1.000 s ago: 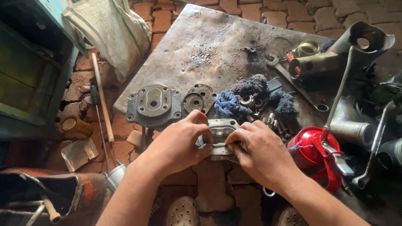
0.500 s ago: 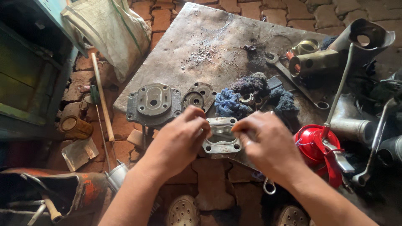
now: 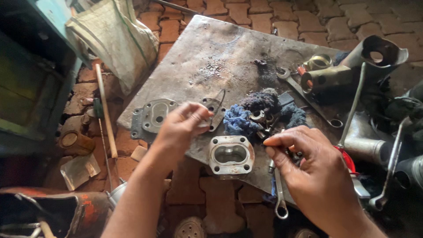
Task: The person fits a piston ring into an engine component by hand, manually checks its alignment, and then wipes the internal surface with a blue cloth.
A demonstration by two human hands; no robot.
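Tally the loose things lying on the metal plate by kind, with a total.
On the metal plate:
Grey housing with oval opening: 1
Flat grey cover plate: 1
Thin gasket, at the left hand: 1
Blue rag: 1
Spanners, long and short: 2
Total: 6

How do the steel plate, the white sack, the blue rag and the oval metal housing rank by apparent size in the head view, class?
1. Steel plate, clearly largest.
2. White sack.
3. Blue rag and oval metal housing look about alike; the housing lies nearer the camera, so no ranking between them.
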